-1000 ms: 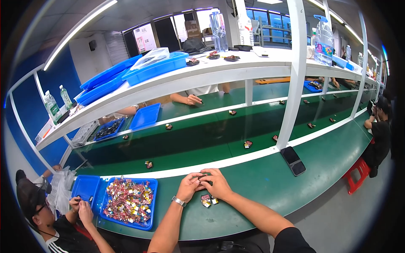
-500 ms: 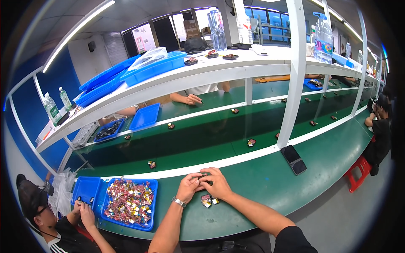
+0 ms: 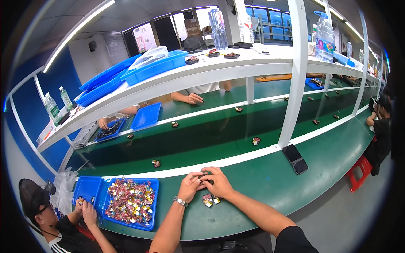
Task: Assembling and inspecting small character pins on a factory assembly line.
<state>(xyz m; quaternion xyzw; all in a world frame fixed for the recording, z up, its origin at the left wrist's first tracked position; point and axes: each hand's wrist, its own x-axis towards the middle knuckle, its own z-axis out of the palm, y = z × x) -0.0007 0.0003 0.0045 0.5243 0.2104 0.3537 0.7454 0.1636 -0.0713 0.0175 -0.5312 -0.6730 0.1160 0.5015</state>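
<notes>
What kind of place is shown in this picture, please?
Most likely a factory assembly line. A long dark green conveyor belt carries small parts past seated workers, a blue plastic tray holds many small colourful components, and the person's left hand and right hand work on one small piece.

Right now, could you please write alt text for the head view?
Two hands, left hand and right hand, pinch a small part together over a green workbench, with two small parts below and a blue tray of parts to the left.

Both hands (image 3: 205, 182) together, fingertips pinched
</notes>
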